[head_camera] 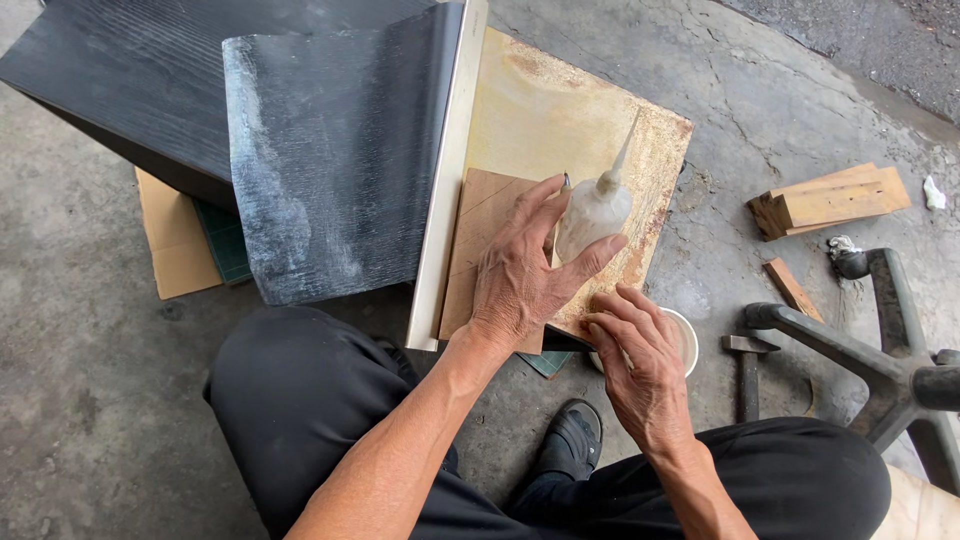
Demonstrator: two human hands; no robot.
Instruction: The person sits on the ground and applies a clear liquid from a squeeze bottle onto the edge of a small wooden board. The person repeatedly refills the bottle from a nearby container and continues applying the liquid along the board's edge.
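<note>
1. Right hand [640,365]: nearest the camera; fingers curled, tips pressed on the near edge of the glue-stained board [560,120]; nothing is clasped. A white cup [688,340] is partly hidden beneath it.
2. Left hand [525,270]: clamped around a translucent glue bottle [595,212], nozzle tilted up and away, held over the board beside a small wooden panel [480,225].
3. Risk, judged: glue could be spilled past the panel if the bottle is squeezed while tilted.
4. Dark veneer sheet [340,150]: curled upward left of the board.
5. Hammer [748,365] and wood offcuts [830,200]: laid on the floor, well right.
</note>
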